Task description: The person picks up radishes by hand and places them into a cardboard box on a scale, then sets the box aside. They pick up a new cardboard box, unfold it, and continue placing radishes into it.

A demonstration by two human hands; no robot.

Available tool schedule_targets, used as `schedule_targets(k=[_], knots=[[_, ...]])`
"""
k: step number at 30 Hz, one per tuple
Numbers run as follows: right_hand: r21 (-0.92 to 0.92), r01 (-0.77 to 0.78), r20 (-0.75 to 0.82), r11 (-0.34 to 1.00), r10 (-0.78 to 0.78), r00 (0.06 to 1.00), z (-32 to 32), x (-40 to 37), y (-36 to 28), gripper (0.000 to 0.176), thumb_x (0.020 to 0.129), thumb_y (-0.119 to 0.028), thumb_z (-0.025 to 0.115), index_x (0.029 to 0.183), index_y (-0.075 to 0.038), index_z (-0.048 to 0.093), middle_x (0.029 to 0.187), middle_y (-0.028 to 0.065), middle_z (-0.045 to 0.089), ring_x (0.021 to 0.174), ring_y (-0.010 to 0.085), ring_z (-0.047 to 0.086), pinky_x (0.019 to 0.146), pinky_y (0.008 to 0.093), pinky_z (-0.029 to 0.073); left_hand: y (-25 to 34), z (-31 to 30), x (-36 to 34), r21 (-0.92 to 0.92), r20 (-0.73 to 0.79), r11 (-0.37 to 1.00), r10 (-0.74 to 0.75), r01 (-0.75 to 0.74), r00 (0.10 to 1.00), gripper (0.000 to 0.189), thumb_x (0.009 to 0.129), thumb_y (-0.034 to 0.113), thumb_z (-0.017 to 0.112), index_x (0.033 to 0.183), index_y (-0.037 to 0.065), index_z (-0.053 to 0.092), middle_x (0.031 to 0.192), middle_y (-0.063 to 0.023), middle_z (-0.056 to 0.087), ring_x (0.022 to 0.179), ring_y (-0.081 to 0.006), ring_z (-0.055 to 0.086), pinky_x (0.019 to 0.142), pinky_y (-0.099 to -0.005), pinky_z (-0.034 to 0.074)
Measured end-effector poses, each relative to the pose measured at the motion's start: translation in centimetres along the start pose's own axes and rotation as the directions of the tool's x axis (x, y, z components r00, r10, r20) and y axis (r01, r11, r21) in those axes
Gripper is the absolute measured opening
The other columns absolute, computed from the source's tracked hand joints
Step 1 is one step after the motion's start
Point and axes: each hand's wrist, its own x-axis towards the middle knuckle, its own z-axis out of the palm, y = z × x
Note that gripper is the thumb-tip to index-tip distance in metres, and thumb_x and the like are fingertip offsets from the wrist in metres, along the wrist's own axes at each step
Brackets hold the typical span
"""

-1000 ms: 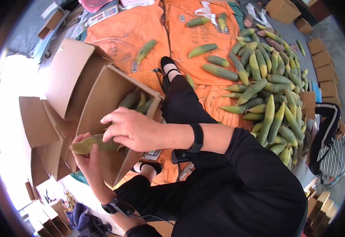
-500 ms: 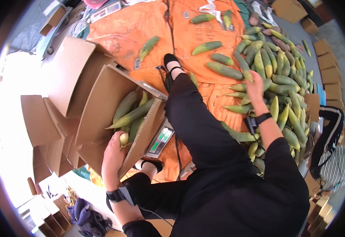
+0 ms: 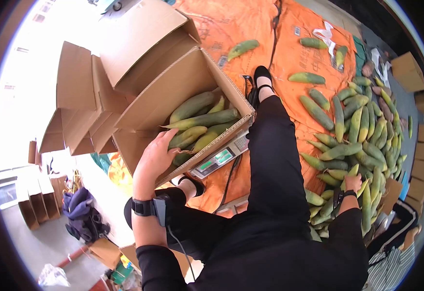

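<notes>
Since 0.5 s ago the right hand (image 3: 352, 183) has drawn back from the far part of the pile of bamboo shoots (image 3: 367, 126) to its near edge, just beside the person's black-trousered leg (image 3: 275, 160). The left hand (image 3: 154, 159) stays at the cardboard box (image 3: 173, 92).

The left hand lies over the box's near wall. Its fingers (image 3: 167, 140) are spread loosely and rest on the blunt ends of the packed shoots (image 3: 200, 121); they close around nothing. Those shoots lie side by side with their long axes running across the box, from the hand's side up and to the right, tips toward the far corner. The box sits on a weighing scale (image 3: 219, 157), whose display shows below its near corner.

The right hand is small in the view. It looks curled among the shoots, with 1 yellow-tipped shoot (image 3: 353, 169) pointing up and away just above the knuckles, but I cannot tell whether the fingers have hold of it. The shoots around it mostly stand lengthwise away from the person, so their blunt ends face the hand.

The pile lies on the orange sheet (image 3: 250, 29) to the right of the leg and the box lies to the left of it, well apart. The right hand is the nearer to the loose shoots and the left the nearer to the box.
</notes>
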Motion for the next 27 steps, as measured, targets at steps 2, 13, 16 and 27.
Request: schedule_targets(k=[2, 13, 16, 27], knots=[[-0.100, -0.003, 0.102, 0.995, 0.013, 0.995, -0.3, -0.7, -0.8, 0.077, 0.068, -0.031, 0.076, 0.137, -0.026, 0.042, 0.137, 0.0118, 0.044, 0.126, 0.0335, 0.042, 0.100, 0.0495, 0.041, 0.2, -0.3, -0.3, 0.002, -0.029, 1.000, -0.010, 0.010, 1.000, 0.050, 0.080, 0.010, 0.066, 0.128, 0.004, 0.050, 0.124, -0.0179, 0.054, 0.111, -0.0375, 0.053, 0.093, -0.0421, 0.044], [-0.205, 0.542, 0.228, 0.815, -0.499, 0.836, 0.6, -12.2, -6.5, 0.063, 0.070, -0.019, 0.076, 0.123, -0.014, 0.043, 0.122, 0.0121, 0.051, 0.118, 0.0320, 0.047, 0.090, 0.0525, 0.046, -0.2, -1.3, -1.4, -0.105, -0.171, 0.992, 0.045, -0.063, 0.984, 0.043, 0.082, 0.008, 0.063, 0.123, 0.003, 0.054, 0.114, -0.0176, 0.060, 0.104, -0.0346, 0.058, 0.089, -0.0394, 0.046], [-0.211, 0.613, 0.235, 0.761, -0.569, 0.788, -0.3, -12.0, -5.8, 0.069, 0.068, -0.019, 0.076, 0.128, -0.012, 0.041, 0.122, 0.0157, 0.050, 0.117, 0.0348, 0.046, 0.092, 0.0520, 0.045, -1.0, -1.7, -1.6, -0.103, -0.244, 0.990, 0.073, -0.101, 0.967, 0.042, 0.081, 0.006, 0.064, 0.122, 0.003, 0.055, 0.111, -0.0175, 0.061, 0.100, -0.0330, 0.061, 0.087, -0.0387, 0.048], [0.634, 0.737, -0.437, 0.233, -0.678, 0.591, -13.1, -9.7, -12.6, 0.065, 0.083, -0.009, 0.068, 0.137, 0.003, 0.033, 0.129, 0.0160, 0.046, 0.117, 0.0278, 0.047, 0.101, 0.0364, 0.036, -1.7, -2.6, -2.5, -0.270, -0.374, 0.957, 0.002, -0.111, 0.928, 0.037, 0.081, 0.008, 0.064, 0.117, 0.004, 0.058, 0.104, -0.0167, 0.063, 0.094, -0.0314, 0.062, 0.083, -0.0384, 0.049]])
